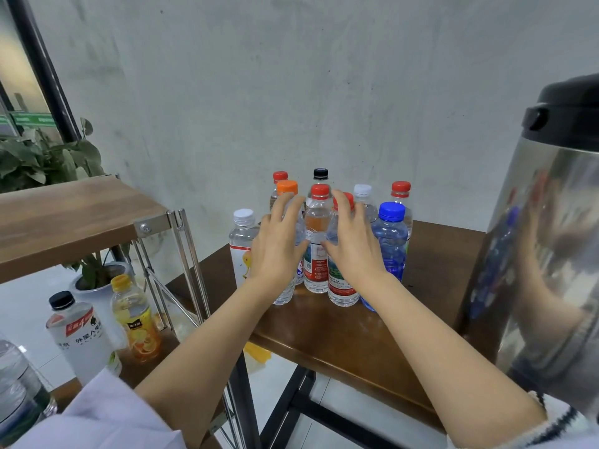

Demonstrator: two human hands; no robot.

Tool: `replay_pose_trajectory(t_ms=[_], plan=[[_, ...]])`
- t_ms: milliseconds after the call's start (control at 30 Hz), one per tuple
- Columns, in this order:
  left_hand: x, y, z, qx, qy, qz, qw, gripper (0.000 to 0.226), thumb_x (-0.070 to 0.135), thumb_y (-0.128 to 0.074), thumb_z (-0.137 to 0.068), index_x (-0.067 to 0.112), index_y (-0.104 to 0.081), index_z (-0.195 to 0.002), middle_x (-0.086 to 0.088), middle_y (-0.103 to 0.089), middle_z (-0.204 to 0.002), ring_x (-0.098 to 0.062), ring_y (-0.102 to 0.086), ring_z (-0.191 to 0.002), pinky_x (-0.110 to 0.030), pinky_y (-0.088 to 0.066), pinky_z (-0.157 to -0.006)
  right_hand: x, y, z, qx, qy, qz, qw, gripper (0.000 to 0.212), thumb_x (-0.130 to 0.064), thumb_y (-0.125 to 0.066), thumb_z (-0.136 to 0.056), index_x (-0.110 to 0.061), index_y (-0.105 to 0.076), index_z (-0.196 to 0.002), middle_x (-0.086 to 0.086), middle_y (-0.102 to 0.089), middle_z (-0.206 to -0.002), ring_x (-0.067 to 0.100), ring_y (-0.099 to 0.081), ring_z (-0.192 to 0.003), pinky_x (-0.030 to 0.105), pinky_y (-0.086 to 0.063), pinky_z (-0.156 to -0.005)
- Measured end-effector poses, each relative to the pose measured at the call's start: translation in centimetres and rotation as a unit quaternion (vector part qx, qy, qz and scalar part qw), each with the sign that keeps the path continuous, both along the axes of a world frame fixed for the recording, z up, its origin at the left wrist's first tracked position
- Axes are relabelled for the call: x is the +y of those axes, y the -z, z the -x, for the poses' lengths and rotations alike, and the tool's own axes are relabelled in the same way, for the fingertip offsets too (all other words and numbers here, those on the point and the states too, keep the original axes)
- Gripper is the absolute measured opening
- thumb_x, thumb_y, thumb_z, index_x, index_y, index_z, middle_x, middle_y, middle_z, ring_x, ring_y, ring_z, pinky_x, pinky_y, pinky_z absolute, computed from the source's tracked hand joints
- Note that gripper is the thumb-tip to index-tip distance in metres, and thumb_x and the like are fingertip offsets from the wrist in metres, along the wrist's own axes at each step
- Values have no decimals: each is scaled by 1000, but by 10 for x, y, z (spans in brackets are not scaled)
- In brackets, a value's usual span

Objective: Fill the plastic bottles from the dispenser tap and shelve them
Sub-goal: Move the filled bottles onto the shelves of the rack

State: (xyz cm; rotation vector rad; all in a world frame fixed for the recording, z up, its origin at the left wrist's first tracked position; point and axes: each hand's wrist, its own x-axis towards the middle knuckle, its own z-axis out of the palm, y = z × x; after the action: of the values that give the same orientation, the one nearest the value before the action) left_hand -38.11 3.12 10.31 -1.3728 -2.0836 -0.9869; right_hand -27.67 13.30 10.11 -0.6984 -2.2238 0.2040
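Both bare hands reach into the cluster of capped plastic bottles standing near the back of the table (356,332). The left grip (278,246) lies open, fingers spread over the near side of the orange-capped bottle (287,187). The right grip (354,244) is likewise open, spread across the red-capped bottle with the green label (342,285). Neither has closed round anything yet, and a third red-capped bottle (319,222) stands between the two thumbs. The step looks like picking the next bottles to fill. Since they stand packed and touching, each should be taken low on its body with thumb and fingers wrapped fully round. It should then be lifted straight up before being drawn clear, so the blue bottle (391,244) and the white-capped bottle (241,238) beside them are not toppled. How full any bottle is cannot be judged from here. The steel dispenser (551,270) stands close on the right, its tap out of sight, so the cap must come off before the bottle goes there. The wooden shelf (81,218) waits on the left.
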Motion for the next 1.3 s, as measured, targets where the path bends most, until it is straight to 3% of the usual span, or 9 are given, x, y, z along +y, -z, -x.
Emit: replay_pose_trajectory(t_ms=[500,700,800,967,1067,1200,1300], plan=[[-51,3,-34,-5,33,-27,999,77,12,-81,-80,21,-42,-146,1,-37,-154,-25,-46,-133,-41,-53,-96,-40,13,-36,31,-81,-14,996,89,-9,-73,-87,-32,-15,-150,10,-34,-146,31,-49,-127,40,-58,-83],[-94,2,-57,4,30,-28,999,77,15,-81,-79,22,-43,-144,6,-37,-150,-19,-50,-127,-37,-56,-86,-73,12,-62,22,-114,-9,993,91,-8,-73,-86,-36,-13,-149,8,-30,-150,30,-46,-130,43,-58,-82],[-116,4,-67,-4,23,-31,999,75,16,-81,-78,25,-43,-143,11,-36,-150,-14,-52,-124,-28,-51,-81,-95,10,-74,20,-139,-3,990,91,-10,-72,-87,-36,-13,-151,7,-28,-152,27,-45,-131,40,-56,-86],[-158,11,-80,-30,13,-35,999,74,19,-83,-77,27,-44,-139,13,-36,-148,-13,-51,-125,-39,-53,-94,-136,6,-91,26,-190,17,981,91,-12,-74,-86,-33,-17,-153,3,-29,-152,23,-41,-137,41,-49,-98],[-186,19,-83,-44,2,-41,998,74,17,-84,-75,24,-46,-138,9,-39,-147,-12,-50,-125,-31,-47,-98,-158,9,-94,16,-216,29,976,92,-14,-76,-85,-34,-16,-152,2,-31,-150,20,-40,-136,36,-45,-99],[-221,29,-78,-63,-34,-46,996,77,15,-86,-73,20,-47,-140,4,-42,-146,3,-39,-118,-12,-32,-94,-186,18,-87,10,-253,55,966,93,-13,-77,-83,-34,-19,-152,1,-33,-148,18,-41,-136,38,-45,-103],[-245,40,-68,-79,-68,-46,993,77,15,-85,-74,20,-46,-140,4,-41,-147,-2,-42,-123,-5,-26,-94,-207,27,-73,10,-295,111,949,90,-10,-76,-84,-36,-21,-151,-1,-31,-151,15,-37,-139,31,-40,-108]])
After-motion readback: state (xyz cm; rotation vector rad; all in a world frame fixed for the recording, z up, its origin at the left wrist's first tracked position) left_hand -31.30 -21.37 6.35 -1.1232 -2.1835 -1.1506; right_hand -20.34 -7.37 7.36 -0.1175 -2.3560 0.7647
